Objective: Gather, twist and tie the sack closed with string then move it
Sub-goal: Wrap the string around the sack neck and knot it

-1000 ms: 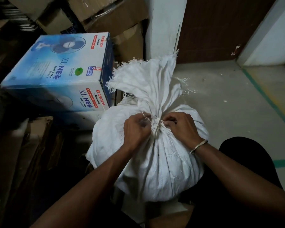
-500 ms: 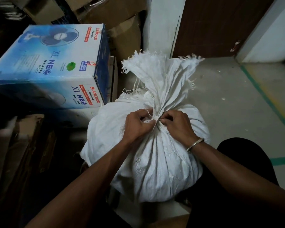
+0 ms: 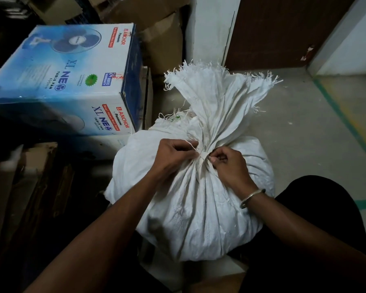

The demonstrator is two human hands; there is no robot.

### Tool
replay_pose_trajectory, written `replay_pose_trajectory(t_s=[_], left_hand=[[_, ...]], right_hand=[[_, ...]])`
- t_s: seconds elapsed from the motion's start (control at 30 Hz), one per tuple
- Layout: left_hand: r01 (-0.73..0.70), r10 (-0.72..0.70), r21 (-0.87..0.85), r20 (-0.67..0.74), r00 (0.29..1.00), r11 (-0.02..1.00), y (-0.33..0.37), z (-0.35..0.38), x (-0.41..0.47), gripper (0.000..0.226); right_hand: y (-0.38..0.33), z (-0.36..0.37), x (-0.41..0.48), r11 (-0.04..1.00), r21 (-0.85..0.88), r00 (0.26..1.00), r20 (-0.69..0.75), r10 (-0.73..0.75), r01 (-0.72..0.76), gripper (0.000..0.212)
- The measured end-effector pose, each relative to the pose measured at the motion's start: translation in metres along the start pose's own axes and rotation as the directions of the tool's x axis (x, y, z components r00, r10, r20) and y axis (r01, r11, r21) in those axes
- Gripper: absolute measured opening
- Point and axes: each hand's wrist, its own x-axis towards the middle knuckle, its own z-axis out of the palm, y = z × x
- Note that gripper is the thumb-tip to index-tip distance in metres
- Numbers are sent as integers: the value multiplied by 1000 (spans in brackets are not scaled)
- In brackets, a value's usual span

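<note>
Squarely ahead: white sack [image 3: 199, 208] stands upright, full and rounded, just beside a blue fan box [image 3: 68, 81]; what it rests on is hard to tell. Gathered neck [image 3: 211, 115] rises up and away from the wearer, frayed mouth fanning above. Left hand [image 3: 171, 155] and right hand [image 3: 230, 166] flank the cinch, one each side, equally near. Each grip narrow, fingers curled, pinching an end of the string [image 3: 203, 154] wrapped round the neck. Judgement: the tightening pull goes sideways, hands apart, across the neck's axis.
</note>
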Motion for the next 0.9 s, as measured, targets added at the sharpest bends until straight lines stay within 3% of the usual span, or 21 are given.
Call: replay_pose_trajectory(t_s=[0.2, 0.4, 0.6, 0.9], left_hand=[[-32, 31, -40, -29, 999, 999, 5, 4, -6, 23], [-122, 131, 150, -53, 990, 981, 5, 7, -5, 12], [-229, 223, 286, 51, 973, 931, 2, -7, 1, 14], [-258, 272, 291, -6, 962, 921, 3, 0, -3, 13]], right_hand=[[3, 4, 0, 1000, 22, 1000, -2, 20, -20, 7], [5, 4, 1, 1000, 16, 1000, 10, 25, -25, 10], [8, 2, 2, 999, 6, 999, 10, 39, -39, 10], [6, -5, 3, 997, -62, 999, 8, -34, 34, 11]])
